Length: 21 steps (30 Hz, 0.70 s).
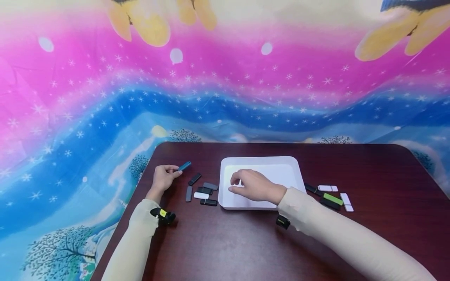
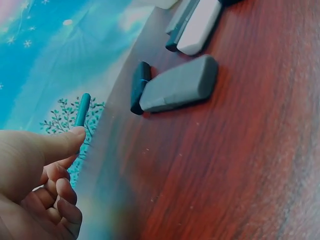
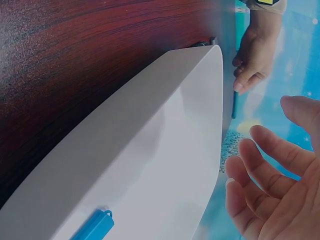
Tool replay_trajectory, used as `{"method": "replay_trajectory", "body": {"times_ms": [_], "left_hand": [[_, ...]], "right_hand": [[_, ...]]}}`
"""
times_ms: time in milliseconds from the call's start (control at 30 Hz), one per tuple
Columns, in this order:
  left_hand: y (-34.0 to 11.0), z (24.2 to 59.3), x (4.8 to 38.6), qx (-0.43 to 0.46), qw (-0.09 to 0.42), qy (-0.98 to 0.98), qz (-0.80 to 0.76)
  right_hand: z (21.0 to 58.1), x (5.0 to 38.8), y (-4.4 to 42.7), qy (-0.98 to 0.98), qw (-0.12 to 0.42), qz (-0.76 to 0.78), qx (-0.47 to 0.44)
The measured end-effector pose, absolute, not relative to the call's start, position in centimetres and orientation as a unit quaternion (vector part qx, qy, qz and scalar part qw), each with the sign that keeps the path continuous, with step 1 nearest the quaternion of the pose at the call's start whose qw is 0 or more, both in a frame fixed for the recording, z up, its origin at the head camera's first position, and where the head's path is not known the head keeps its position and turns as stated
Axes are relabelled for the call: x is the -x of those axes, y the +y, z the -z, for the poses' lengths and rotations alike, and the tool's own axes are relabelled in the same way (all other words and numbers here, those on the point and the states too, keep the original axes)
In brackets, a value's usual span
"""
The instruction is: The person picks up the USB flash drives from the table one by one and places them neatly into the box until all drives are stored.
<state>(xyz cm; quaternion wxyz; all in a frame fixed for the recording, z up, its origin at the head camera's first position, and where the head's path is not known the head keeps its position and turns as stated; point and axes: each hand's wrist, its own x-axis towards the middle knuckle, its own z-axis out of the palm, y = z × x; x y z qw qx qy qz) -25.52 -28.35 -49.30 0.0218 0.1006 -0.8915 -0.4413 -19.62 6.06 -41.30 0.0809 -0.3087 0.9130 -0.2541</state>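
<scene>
At the left of the table, my left hand (image 1: 163,178) pinches a teal-blue USB stick (image 1: 184,166) between thumb and fingers. The left wrist view shows that stick (image 2: 83,110) poking out beyond the thumb. Over the white tray (image 1: 260,160) hovers my right hand (image 1: 254,185), its fingers loosely bent with nothing between them. A bright blue USB stick (image 3: 95,226) lies inside the tray in the right wrist view; in the head view the right hand and arm hide it. A black USB stick (image 1: 194,179) lies nearest to the left hand.
Left of the tray lie several grey, black and white USB sticks, among them a white one (image 1: 201,195) and a grey one (image 1: 189,194). To its right lie more, including a green one (image 1: 333,199) and a white one (image 1: 346,202). A printed cloth (image 1: 225,86) hangs behind the table.
</scene>
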Motion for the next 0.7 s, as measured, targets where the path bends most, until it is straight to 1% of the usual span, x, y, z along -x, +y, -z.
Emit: {"method": "replay_trajectory", "body": {"times_ms": [333, 500, 700], "left_hand": [[-27.8, 47.8, 25.1, -0.076, 0.038, -0.891, 0.446], [-27.3, 46.7, 24.9, -0.071, 0.049, -0.887, 0.454], [-26.6, 45.7, 24.7, -0.051, 0.050, -0.888, 0.454]], "right_hand": [[40.9, 19.7, 7.1, 0.918, 0.091, 0.249, 0.295], [40.7, 19.8, 7.6, 0.922, 0.089, 0.244, 0.288], [40.7, 20.0, 8.1, 0.922, 0.084, 0.245, 0.289]]}}
